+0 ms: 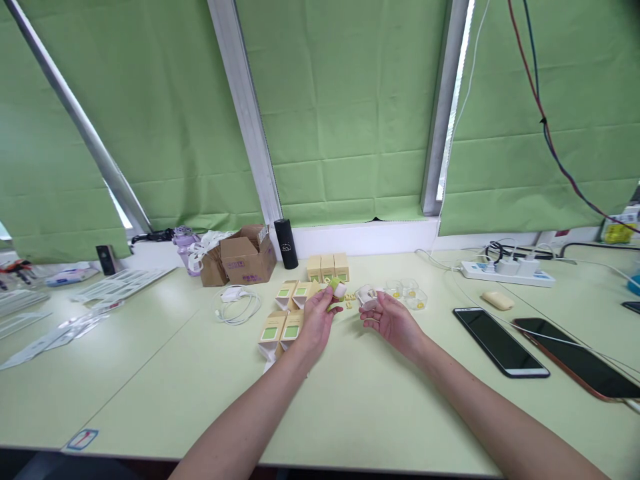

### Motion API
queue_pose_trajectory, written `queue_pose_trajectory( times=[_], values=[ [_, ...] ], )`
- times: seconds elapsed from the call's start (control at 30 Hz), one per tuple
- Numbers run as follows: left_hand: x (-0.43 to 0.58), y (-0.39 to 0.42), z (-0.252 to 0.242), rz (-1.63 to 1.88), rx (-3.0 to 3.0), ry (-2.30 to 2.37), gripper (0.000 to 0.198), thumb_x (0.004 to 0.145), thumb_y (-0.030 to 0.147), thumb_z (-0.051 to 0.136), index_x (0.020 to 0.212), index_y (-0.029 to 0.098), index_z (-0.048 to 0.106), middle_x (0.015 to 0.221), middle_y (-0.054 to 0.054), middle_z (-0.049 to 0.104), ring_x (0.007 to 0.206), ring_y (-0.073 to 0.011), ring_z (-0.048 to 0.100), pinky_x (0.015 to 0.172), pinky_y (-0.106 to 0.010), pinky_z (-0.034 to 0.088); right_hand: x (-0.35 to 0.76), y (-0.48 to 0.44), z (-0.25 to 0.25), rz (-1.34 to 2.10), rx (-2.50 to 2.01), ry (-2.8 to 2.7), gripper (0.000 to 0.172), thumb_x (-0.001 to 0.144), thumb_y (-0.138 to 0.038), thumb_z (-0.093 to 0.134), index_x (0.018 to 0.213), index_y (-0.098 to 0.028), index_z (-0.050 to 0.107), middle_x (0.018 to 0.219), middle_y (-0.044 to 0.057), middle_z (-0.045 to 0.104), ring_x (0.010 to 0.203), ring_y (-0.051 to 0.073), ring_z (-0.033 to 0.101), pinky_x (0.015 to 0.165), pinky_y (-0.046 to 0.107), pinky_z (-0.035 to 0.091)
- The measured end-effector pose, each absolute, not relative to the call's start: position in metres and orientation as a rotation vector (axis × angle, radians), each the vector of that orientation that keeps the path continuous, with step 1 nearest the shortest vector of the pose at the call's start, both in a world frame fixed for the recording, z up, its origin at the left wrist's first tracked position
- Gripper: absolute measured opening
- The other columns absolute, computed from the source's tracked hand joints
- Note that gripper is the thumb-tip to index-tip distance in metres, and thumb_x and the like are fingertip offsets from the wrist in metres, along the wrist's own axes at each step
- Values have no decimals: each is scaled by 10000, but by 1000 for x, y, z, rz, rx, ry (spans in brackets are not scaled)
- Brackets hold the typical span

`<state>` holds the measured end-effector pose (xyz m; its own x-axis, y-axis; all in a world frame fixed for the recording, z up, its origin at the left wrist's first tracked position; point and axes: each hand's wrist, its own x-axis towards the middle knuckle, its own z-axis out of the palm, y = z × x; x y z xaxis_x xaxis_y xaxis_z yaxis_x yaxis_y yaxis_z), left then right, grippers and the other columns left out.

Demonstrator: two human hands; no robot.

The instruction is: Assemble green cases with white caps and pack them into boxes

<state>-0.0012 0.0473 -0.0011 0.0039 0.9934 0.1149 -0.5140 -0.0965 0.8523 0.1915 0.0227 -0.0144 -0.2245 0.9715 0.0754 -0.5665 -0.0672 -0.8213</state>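
Observation:
My left hand [320, 313] is closed on a small green piece with a pale pinkish-white end [339, 290]. Just to its right, my right hand [395, 320] pinches a whitish, partly see-through plastic piece [367, 295]; its exact kind is not clear. Between the hands lie several tiny yellow pieces [349, 297] on the table. Clear round plastic containers with yellow spots [415, 299] sit beyond my right hand. Beside my left hand stand open cream cardboard boxes with green squares [271, 333], and shut ones of the same kind [327, 267] are lined up behind.
A brown carton [249, 257], a black cylinder [286, 244] and a coiled white cable [240, 307] are at the back left. To the right are two phones [500, 341], a cream oval case [497, 300] and a power strip [505, 273]. Loose cables cross the phones.

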Motion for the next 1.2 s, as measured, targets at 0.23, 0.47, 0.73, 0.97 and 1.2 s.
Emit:
queue_pose_trajectory(
  times=[0.23,0.47,0.73,0.97,1.2],
  values=[
    [-1,47,-1,1470,898,725,401,696,494,929,858,169,759,953,-64,739,855,-160,631,752,-282,495,192,22,-15,1599,-618,-899,415,755,-525,887,952,-255,641,962,39,746,815,220,710,744,375,549],
    [0,46,0,1461,913,721,398,688,482,937,877,173,773,976,-66,761,879,-166,651,744,-275,495,188,20,-16,1520,-644,-920,514,701,-475,941,1055,-274,626,985,19,700,792,204,705,718,380,581],
    [2,42,1,1414,1015,715,388,737,501,904,917,175,795,1007,-84,772,921,-186,666,765,-279,486,187,18,-18,1444,-740,-1064,558,704,-434,936,1134,-288,612,1074,11,640,758,180,711,605,321,593],
    [3,42,-1,1380,1134,733,402,770,532,870,929,170,798,1015,-90,765,906,-189,660,756,-281,488,185,20,-21,1428,-747,-1077,631,632,-353,960,1153,-295,607,1039,-11,598,753,173,703,617,338,615],
    [4,40,0,1374,1177,767,418,772,536,865,966,172,800,1026,-92,763,905,-190,650,747,-273,494,184,18,-19,1444,-733,-1054,645,632,-334,958,1167,-299,601,1060,-12,584,770,177,713,677,397,650]
  ],
)
